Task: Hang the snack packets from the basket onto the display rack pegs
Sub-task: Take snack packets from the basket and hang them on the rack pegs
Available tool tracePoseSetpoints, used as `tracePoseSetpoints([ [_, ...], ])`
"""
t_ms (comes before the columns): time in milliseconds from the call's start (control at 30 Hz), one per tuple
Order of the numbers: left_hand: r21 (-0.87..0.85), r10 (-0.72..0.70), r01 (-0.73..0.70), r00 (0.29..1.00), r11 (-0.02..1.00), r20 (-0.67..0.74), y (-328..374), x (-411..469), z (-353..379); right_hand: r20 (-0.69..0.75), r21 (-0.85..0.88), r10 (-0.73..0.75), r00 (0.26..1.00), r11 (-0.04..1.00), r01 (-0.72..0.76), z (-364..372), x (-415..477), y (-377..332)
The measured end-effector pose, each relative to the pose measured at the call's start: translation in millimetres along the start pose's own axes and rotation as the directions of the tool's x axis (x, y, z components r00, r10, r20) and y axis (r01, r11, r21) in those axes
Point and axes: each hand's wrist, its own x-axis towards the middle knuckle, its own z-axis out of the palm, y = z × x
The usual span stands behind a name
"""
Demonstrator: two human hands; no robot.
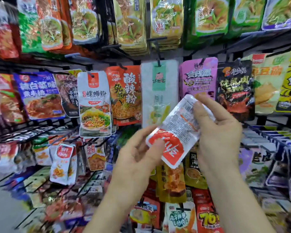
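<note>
A white and red snack packet [176, 130] is tilted in mid-air in front of the display rack, its printed back facing me. My left hand [139, 153] pinches its lower red end between thumb and fingers. My right hand [217, 130] grips its upper white end, fingers curled over the edge. Behind it hangs a pale packet with a green label [158, 91] on a black peg [158, 56]. The basket is out of view.
The black wire display rack [40, 130] fills the view with rows of hanging packets: a white noodle packet [94, 105], an orange one [124, 95], a purple one [197, 78], a black one [233, 88]. Lower pegs at the left stick out toward me.
</note>
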Motion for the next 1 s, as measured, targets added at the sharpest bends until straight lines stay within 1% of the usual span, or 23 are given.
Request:
tracePoseSetpoints([
  [33,-0.024,-0.033,0.035,0.995,0.999,0.092,1.6,-13.4,-2.1,-0.005,0.013,0.009,1.000,1.000,-0.009,2.6,-7.5,2.8],
  [67,0.000,-0.046,0.047,0.985,0.999,0.165,2.3,-26.2,-5.3,0.002,0.022,0.027,1.000,0.999,-0.027,5.7,-16.0,5.5],
  [100,0.038,-0.040,0.033,0.976,0.999,0.212,2.6,-37.3,-10.6,0.014,0.025,0.053,0.998,0.998,-0.054,8.6,-25.0,9.1],
  [133,0.092,-0.019,-0.003,0.973,0.996,0.230,3.7,-46.3,-17.3,0.030,0.024,0.092,0.995,0.995,-0.093,11.8,-34.1,12.5],
  [233,0.276,0.126,-0.161,0.982,0.948,0.143,3.3,-60.3,-47.5,0.088,-0.008,0.185,0.979,0.983,-0.185,25.3,-62.5,24.2],
  [300,0.400,0.230,-0.260,0.965,0.879,0.122,1.5,-62.6,-70.0,0.117,-0.059,0.212,0.970,0.977,-0.206,36.5,-80.2,32.4],
  [367,0.507,0.294,-0.300,0.951,0.808,0.094,0.2,-65.1,-93.1,0.155,-0.132,0.284,0.946,0.955,-0.265,49.3,-96.8,43.8],
  [433,0.561,0.304,-0.282,0.951,0.778,0.057,-0.4,-69.0,-116.2,0.214,-0.253,0.395,0.894,0.906,-0.339,64.7,-114.8,54.5],
  [500,0.587,0.341,-0.288,0.940,0.757,0.021,1.4,-73.1,-137.8,0.309,-0.319,0.504,0.807,0.854,-0.411,80.6,-133.6,63.4],
  [533,0.580,0.336,-0.275,0.942,0.767,0.002,2.2,-73.9,-148.8,0.354,-0.336,0.552,0.755,0.829,-0.448,88.7,-143.4,66.4],
  [567,0.552,0.299,-0.229,0.954,0.802,-0.039,2.8,-73.2,-161.6,0.396,-0.360,0.590,0.704,0.805,-0.472,97.7,-153.6,68.1],
  [600,0.485,0.224,-0.149,0.969,0.862,-0.100,3.5,-72.0,-175.5,0.440,-0.391,0.610,0.659,0.791,-0.471,106.4,-163.5,68.9],
  [633,0.404,0.114,-0.044,0.982,0.914,-0.153,1.3,-70.5,-191.4,0.483,-0.409,0.610,0.628,0.791,-0.454,113.9,-171.6,72.4],
  [667,0.349,0.003,0.060,0.984,0.935,-0.176,-2.3,-69.3,-207.3,0.513,-0.416,0.596,0.618,0.802,-0.428,122.5,-178.8,72.8],
  [733,0.327,-0.141,0.182,0.979,0.927,-0.145,-10.5,-66.7,-235.9,0.574,-0.396,0.538,0.617,0.842,-0.366,144.3,-191.4,76.1],
  [767,0.290,-0.194,0.226,0.972,0.930,-0.133,-14.4,-66.5,-248.6,0.588,-0.398,0.514,0.625,0.856,-0.329,153.0,-197.1,83.6],
  [800,0.210,-0.255,0.280,0.957,0.937,-0.142,-17.9,-65.2,-259.1,0.576,-0.409,0.494,0.652,0.864,-0.293,162.3,-202.7,90.5],
  [833,0.121,-0.318,0.336,0.937,0.934,-0.143,-21.8,-63.6,-269.2,0.541,-0.405,0.481,0.689,0.868,-0.288,170.1,-207.6,98.5],
  [867,0.059,-0.367,0.377,0.920,0.924,-0.138,-26.1,-61.3,-278.7,0.495,-0.387,0.484,0.721,0.866,-0.316,176.7,-212.6,105.5],
  [933,0.032,-0.395,0.401,0.912,0.916,-0.111,-32.7,-57.7,-294.8,0.424,-0.349,0.504,0.753,0.858,-0.377,188.4,-221.7,119.1],
  [1000,0.019,-0.387,0.390,0.917,0.920,-0.096,-38.3,-53.7,-308.0,0.372,-0.366,0.532,0.761,0.837,-0.407,196.9,-226.0,128.6],
])
